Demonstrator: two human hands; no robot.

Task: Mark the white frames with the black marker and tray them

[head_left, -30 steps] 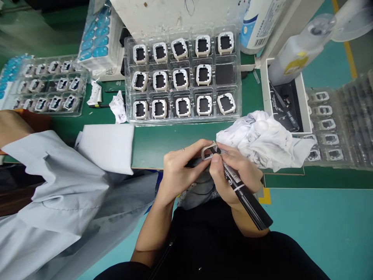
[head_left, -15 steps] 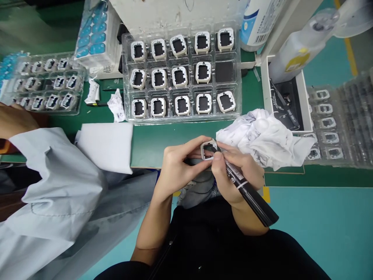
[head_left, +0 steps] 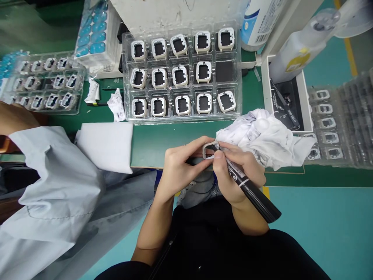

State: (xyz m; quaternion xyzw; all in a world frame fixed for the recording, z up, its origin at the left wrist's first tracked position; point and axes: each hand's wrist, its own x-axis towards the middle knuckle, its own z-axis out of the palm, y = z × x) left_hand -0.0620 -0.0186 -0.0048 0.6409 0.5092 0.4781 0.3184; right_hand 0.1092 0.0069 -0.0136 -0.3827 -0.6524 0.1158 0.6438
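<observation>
My left hand [head_left: 183,163] pinches a small white watch-case frame [head_left: 205,151], square with rounded corners, in front of the bench edge. A thick black marker pen [head_left: 247,188] rests in my right hand [head_left: 234,171], gripped near its front end. The pen's tip points into the frame's opening, close to its upper right side; whether it touches the frame I cannot tell. Behind my hands lies a clear plastic tray [head_left: 186,120] with rows of similar frames, and one compartment at its right holds none.
A crumpled white cloth [head_left: 262,136] lies right of my hands, a folded white cloth [head_left: 106,146] to the left. Bottles [head_left: 297,54] and a white box [head_left: 266,93] stand at back right. More trays [head_left: 335,124] are stacked beyond. A co-worker's sleeve [head_left: 55,167] is at left.
The frame has tilted slightly in my left hand and shifted a little to the right. The marker has moved slightly with it.
</observation>
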